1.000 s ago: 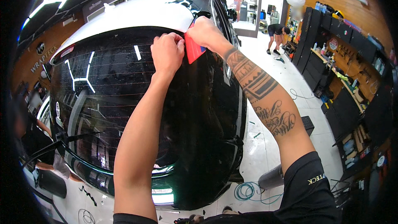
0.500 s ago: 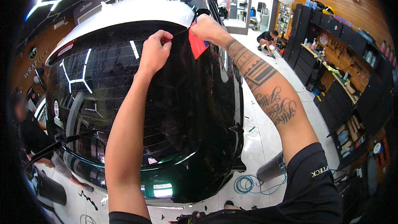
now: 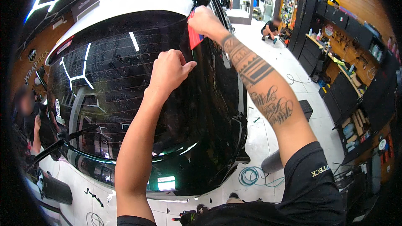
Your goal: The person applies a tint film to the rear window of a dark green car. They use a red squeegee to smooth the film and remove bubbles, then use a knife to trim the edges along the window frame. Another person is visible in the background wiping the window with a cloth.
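- Both hands have moved since the earlier frames: the right hand [image 3: 204, 20] is now higher on the glass, near the top right corner, and the left hand [image 3: 168, 72] is lower than it, so the two are now apart.
- Right hand is closed around a red squeegee [image 3: 194, 37]; the red blade shows below the fingers and lies against the dark rear window [image 3: 125, 96].
- Left hand rests on the glass with the fingers bent and the thumb pointing toward the right; I cannot tell if it pinches a film edge or only presses.
- On the rear window there are many small water drops, thin heating lines and white reflections of the ceiling lights.
- Above the window is the white roof [image 3: 125, 4] of the car.
- At the lower left a rear wiper [image 3: 58, 146] lies across the glass.
- On the white tile floor, right of the car, a teal hose [image 3: 255, 176] lies in a coil.
- Farther away a person [image 3: 272, 27] crouches on the floor, near black cabinets [image 3: 335, 83] along the right wall.
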`<act>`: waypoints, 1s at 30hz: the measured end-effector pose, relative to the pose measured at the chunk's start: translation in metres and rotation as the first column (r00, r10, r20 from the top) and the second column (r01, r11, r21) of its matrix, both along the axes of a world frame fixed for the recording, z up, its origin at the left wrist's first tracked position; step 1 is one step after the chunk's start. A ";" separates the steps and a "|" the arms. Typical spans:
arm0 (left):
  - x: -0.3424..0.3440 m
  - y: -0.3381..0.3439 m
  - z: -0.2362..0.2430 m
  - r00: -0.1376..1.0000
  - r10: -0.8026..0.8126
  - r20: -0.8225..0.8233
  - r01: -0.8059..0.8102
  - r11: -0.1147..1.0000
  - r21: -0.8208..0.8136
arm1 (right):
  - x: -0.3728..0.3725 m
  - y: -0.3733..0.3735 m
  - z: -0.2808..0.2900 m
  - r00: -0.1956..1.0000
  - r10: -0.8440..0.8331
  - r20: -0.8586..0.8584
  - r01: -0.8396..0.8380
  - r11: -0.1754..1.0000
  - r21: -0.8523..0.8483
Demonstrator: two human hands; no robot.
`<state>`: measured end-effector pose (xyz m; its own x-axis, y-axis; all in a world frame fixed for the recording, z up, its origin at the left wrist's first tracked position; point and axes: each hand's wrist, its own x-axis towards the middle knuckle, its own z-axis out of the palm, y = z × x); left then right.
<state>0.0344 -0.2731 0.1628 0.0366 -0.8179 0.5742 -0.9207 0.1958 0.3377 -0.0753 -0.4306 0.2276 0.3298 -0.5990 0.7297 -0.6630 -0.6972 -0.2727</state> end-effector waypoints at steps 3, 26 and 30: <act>0.012 0.003 -0.006 0.992 0.008 0.127 0.002 0.997 -0.078 | -0.015 0.029 0.025 0.965 0.264 0.010 -0.244 0.875 0.418; 0.010 0.008 -0.005 0.999 0.027 0.040 -0.030 0.997 0.069 | -0.022 0.040 -0.020 0.938 0.269 0.221 -0.333 0.874 0.353; 0.009 0.014 -0.005 0.998 0.048 0.038 -0.051 0.996 0.073 | -0.034 0.039 -0.022 0.932 0.352 0.088 -0.360 0.860 0.361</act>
<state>0.0437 -0.2592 0.1582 0.0585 -0.8557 0.5141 -0.9405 0.1255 0.3158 -0.1097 -0.3917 0.2051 0.5599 -0.6679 0.4903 -0.3810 -0.7330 -0.5635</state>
